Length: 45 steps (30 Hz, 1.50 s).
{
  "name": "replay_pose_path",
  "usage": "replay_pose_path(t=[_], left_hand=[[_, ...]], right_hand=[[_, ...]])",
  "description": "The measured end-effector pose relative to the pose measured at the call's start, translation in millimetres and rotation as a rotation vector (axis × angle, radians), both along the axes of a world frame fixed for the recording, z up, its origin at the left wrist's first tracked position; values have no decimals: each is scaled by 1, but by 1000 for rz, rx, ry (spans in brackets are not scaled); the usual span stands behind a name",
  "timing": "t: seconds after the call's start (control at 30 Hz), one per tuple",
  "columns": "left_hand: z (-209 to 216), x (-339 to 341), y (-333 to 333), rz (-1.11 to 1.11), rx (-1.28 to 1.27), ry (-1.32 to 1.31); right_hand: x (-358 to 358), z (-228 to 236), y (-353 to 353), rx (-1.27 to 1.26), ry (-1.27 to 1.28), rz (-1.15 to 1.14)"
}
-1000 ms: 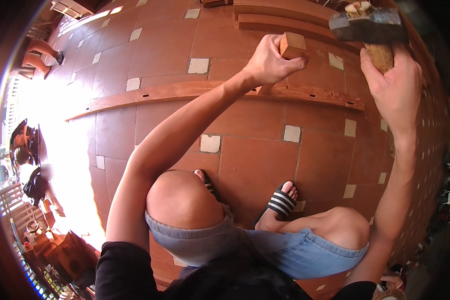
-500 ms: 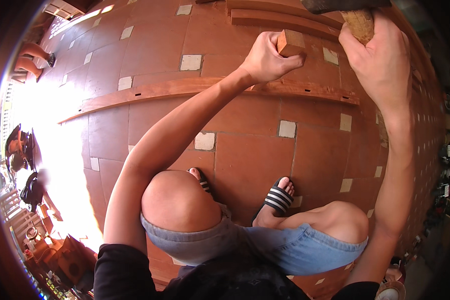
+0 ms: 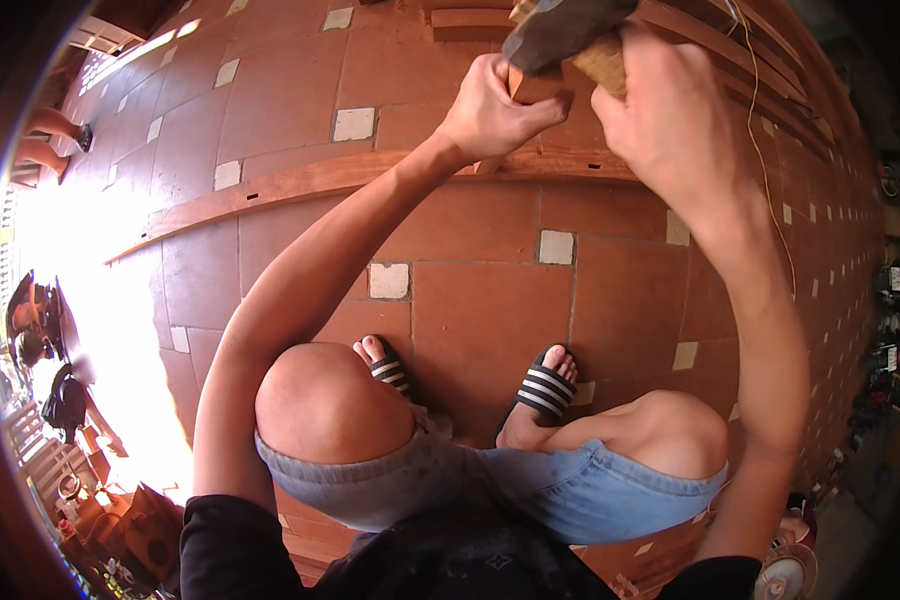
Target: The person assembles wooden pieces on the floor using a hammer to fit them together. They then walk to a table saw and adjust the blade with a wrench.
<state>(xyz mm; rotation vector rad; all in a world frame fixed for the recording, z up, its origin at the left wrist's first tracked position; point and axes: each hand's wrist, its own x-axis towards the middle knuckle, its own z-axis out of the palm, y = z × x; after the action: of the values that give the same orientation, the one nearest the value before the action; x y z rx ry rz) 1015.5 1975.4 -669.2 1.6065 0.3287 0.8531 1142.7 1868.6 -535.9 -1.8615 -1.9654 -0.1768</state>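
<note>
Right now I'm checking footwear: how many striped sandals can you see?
2: left striped sandal beside the bent left knee, right striped sandal on the tile floor ahead of the right knee.

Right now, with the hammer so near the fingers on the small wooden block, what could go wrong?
The dark hammer head is right above the small reddish wooden block pinched in the left hand; a skewed blow could hit those fingers. The block stands on a narrow wooden plank, so it might tip or jump.
</note>
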Motion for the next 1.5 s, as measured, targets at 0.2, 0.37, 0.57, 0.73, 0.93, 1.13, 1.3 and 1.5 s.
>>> replay_pose_path(t=[0.2, 0.37, 0.57, 0.73, 0.93, 1.13, 1.3, 1.5], left_hand=[[-24, -3, 11, 83, 89, 91], [-7, -2, 2, 25, 7, 8], [-10, -7, 1, 22, 27, 20], [-10, -4, 1, 20, -15, 17], [-12, -7, 2, 33, 27, 42], [-15, -7, 3, 44, 56, -5], [-20, -5, 5, 18, 68, 81], [-123, -44, 23, 148, 685, 544]], right_hand=[[-8, 21, 7, 26, 97, 61], [-16, 29, -4, -96, 111, -48], [-14, 37, -2, -82, 24, 68], [-20, 39, -4, 23, 120, -13], [-10, 26, 6, -167, 112, -15], [-21, 32, 5, -272, 127, -58], [-15, 29, 2, -270, 54, -47], [1, 8, -26, -142, 184, -54]])
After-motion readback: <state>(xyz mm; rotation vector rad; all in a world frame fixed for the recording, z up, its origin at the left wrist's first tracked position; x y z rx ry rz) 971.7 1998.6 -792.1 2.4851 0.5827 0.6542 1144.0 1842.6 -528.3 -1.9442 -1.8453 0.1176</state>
